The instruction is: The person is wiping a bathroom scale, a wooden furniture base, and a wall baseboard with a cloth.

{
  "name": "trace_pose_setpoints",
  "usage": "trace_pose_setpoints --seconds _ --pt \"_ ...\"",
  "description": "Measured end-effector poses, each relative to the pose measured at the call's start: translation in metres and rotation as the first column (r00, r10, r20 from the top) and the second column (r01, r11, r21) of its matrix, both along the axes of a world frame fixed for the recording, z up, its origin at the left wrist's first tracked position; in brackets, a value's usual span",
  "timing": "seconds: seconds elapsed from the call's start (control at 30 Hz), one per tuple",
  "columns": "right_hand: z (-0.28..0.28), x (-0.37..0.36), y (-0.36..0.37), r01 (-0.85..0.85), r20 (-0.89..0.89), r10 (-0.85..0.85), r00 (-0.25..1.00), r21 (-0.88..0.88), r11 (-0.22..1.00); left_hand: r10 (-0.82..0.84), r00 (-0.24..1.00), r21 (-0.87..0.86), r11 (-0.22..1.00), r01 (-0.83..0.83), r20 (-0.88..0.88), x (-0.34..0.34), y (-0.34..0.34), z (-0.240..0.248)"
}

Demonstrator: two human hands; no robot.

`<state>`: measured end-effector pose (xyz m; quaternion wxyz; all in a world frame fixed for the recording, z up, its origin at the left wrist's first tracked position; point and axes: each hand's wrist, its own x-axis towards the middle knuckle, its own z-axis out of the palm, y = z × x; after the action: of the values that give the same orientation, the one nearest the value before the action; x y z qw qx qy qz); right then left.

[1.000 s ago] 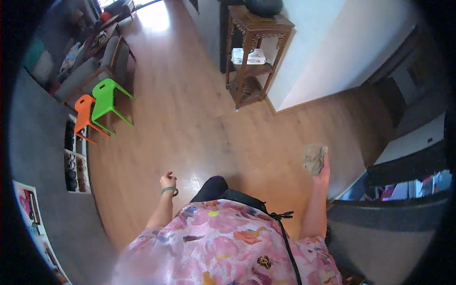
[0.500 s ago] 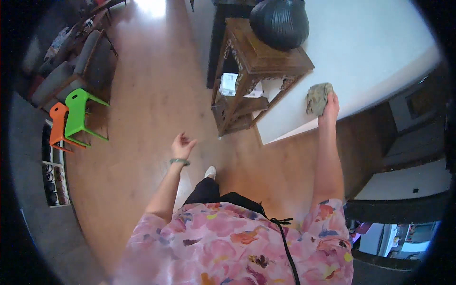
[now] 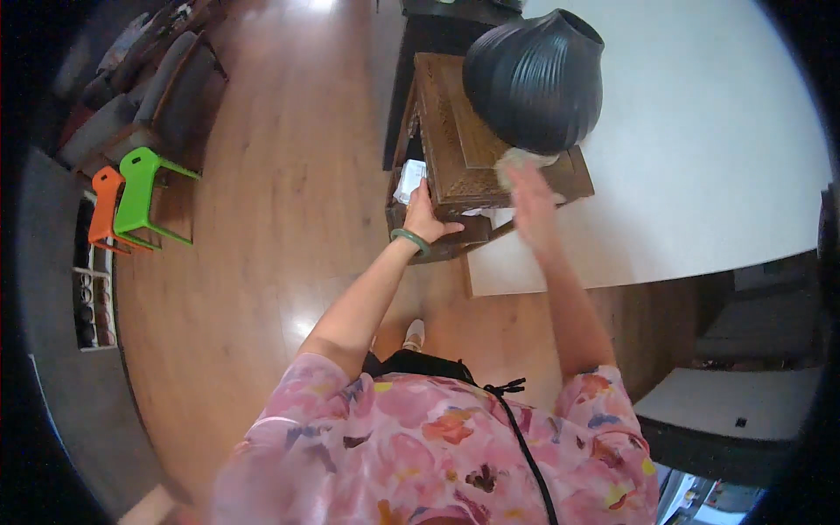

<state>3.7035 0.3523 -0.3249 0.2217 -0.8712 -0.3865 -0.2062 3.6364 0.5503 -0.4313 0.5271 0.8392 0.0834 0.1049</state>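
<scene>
My right hand (image 3: 534, 206), smeared by motion, presses a pale greyish cloth (image 3: 518, 157) to the top of a carved wooden stand (image 3: 446, 153), just below a large dark ribbed vase (image 3: 534, 83). The vase stands upright on that top. My left hand (image 3: 422, 217), a green bangle at its wrist, is at the stand's near left corner. Its fingers are stretched and the thumb is apart, with nothing held. Whether it touches the wood I cannot tell. Beside its fingertips, white packets (image 3: 409, 179) lie on the stand's inner shelf.
A white wall (image 3: 700, 166) rises right of the stand, and a dark cabinet (image 3: 442, 44) is behind it. Green (image 3: 144, 197) and orange (image 3: 107, 206) small chairs stand at left, near grey armchairs (image 3: 166, 87). A white rack (image 3: 94, 306) holds footwear. Wooden floor (image 3: 254, 236) runs between.
I have come closer to the stand. My right hand has brought the cloth leftward from in front of the wall onto the stand's top. My left hand has reached up to the stand's corner.
</scene>
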Motion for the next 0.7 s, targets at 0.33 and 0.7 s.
trace_pose_setpoints --seconds 0.33,0.7 --pt "0.036 0.009 0.136 -0.141 -0.074 0.128 0.989 -0.213 0.967 0.043 0.966 -0.175 0.985 0.003 0.256 -0.004 -0.001 0.0" --pt "0.047 0.178 0.24 0.441 -0.095 -0.479 0.873 -0.267 0.857 -0.07 0.994 0.031 0.997 0.068 0.085 -0.001 0.003 0.024"
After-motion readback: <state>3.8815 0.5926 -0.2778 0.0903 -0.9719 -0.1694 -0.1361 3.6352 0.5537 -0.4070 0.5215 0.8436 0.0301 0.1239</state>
